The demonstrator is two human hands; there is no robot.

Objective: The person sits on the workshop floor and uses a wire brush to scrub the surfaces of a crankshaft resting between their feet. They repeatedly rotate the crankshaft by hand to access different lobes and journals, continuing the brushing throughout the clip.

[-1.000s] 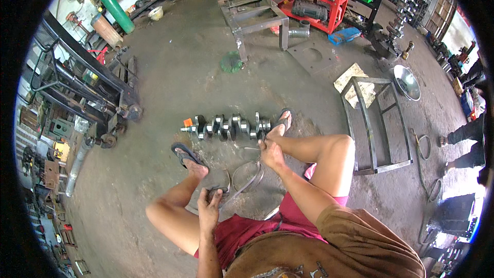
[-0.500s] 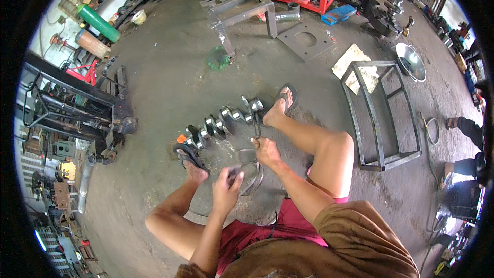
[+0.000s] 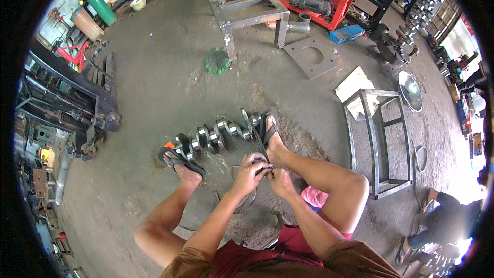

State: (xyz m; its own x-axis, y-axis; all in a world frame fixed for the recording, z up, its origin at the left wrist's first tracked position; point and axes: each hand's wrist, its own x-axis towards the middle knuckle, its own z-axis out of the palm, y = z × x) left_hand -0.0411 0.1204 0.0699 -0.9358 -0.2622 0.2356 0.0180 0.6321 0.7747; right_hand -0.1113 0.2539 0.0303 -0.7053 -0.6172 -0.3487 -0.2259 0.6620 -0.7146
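A steel crankshaft (image 3: 218, 135) lies on the floor in front of me, its polished journals shining between dark counterweights. Near its right end, a long dark strip (image 3: 260, 143) runs from the shaft toward my hands. My left hand (image 3: 250, 174) is closed on the strip, its fingers bent over it. My right hand (image 3: 281, 182) is closed right beside the left, also gripping the strip. Loose loops of a similar band (image 3: 248, 204) hang or lie below my hands. My sandalled feet, the left (image 3: 181, 162) and the right (image 3: 269, 129), are against the two ends of the crankshaft.
A metal frame (image 3: 378, 144) stands at the right, near a silver basin (image 3: 410, 91). Ahead are a steel stand (image 3: 252, 15), a flat plate with a hole (image 3: 296, 55) and a red rack (image 3: 343, 5). Lifting equipment (image 3: 77, 98) occupies the left. Another person's legs (image 3: 437, 216) show far right.
My left hand has moved up and right to meet the right hand, which has come down toward me. My right foot has moved in against the crankshaft's right end. The whole view has shifted.
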